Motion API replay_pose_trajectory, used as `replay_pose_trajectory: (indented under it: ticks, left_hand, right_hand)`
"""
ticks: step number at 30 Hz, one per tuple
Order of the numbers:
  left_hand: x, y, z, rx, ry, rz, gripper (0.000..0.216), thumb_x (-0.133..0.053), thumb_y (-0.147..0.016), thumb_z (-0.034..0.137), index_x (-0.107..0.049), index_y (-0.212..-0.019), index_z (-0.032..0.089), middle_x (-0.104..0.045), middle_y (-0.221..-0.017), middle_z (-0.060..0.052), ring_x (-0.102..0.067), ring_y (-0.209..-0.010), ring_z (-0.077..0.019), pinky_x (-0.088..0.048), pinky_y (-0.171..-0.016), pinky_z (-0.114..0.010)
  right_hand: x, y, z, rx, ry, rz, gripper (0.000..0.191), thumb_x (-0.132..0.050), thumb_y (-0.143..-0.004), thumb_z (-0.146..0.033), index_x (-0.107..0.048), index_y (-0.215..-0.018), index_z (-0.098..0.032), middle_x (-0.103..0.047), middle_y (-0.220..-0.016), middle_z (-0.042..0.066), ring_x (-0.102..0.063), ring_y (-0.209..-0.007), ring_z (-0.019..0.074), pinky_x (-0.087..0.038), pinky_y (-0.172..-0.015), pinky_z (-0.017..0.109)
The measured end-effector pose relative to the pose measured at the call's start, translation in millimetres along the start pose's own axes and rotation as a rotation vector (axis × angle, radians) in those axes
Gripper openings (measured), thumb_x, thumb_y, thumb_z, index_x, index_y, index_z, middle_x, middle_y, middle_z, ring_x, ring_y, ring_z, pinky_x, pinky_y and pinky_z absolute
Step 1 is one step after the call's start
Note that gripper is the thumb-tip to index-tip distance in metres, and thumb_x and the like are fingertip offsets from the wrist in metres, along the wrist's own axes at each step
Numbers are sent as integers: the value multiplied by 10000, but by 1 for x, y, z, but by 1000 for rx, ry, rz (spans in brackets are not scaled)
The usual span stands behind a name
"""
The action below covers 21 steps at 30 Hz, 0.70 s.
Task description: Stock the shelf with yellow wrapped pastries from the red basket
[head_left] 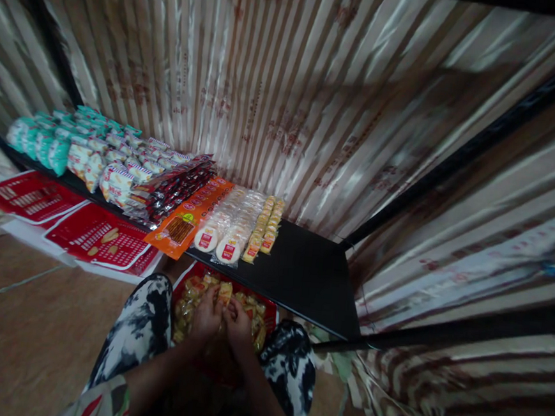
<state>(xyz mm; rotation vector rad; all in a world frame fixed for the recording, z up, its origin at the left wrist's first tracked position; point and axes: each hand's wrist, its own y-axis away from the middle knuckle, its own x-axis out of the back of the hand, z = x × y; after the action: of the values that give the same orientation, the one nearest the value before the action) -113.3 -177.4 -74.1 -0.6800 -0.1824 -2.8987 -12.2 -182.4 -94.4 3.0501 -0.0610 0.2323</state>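
Observation:
My left hand (pixel 207 318) and my right hand (pixel 238 322) are close together over a red basket (pixel 275 315). Between their fingertips is a small yellow snack packet (pixel 225 292), both hands closed on it. Many similar wrapped snack packets (pixel 256 304) fill the basket between my knees. Ahead, on a black shelf (pixel 304 271), two rows of the same kind of yellow packets (pixel 267 229) stand lined up. To their left are rows of round white crackers (pixel 229 249) in clear wrappers. The packet's print is too blurred to read.
Farther left on the shelf lie an orange snack bag (pixel 180 229), dark red packets (pixel 177 190), white packets (pixel 118 183) and teal packets (pixel 46 145). Red printed bags (pixel 104 239) hang at the front edge. Striped curtains (pixel 277 92) and black frame bars (pixel 435 156) surround the shelf.

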Motion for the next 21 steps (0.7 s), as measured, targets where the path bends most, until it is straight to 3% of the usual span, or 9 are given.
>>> replay_pose_trajectory:
  ticks: [5, 8, 12, 21]
  left_hand:
    - [-8, 1, 23, -72, 146, -54, 328, -432, -803, 200, -474, -1122, 136, -618, -1062, -107, -597, -955, -172, -456, -868, -330]
    - [-14, -2, 45, -119, 165, -61, 286, -430, -812, 210, -463, -1089, 150, -617, -1036, -94, -593, -956, -167, -456, -865, -327]
    - [-23, -10, 77, -149, 155, -80, 257, -409, -819, 193, -470, -1068, 174, -619, -1028, -72, -590, -953, -158, -456, -871, -322]
    - [-56, -28, 103, -314, 44, -26, 476, -389, -795, 179, -393, -1261, 79, -418, -1326, -159, -326, -1280, -211, -286, -1073, -394]
  right_hand:
    - [25, 3, -19, -41, 154, 75, 350, -525, -728, -399, -626, -1003, -209, -686, -925, 56, -646, -826, 192, -502, -762, 298]
    - [43, -2, -34, 28, 293, 165, 318, -517, -748, -397, -651, -975, -219, -665, -943, 52, -623, -853, 189, -478, -789, 296]
    - [64, -19, -52, 92, 299, 250, 331, -508, -748, -399, -653, -958, -187, -647, -911, 70, -608, -825, 187, -470, -774, 296]
    - [89, -70, -59, 98, 329, 387, 375, -479, -743, -407, -620, -1007, -181, -648, -896, 63, -599, -760, 172, -460, -688, 273]
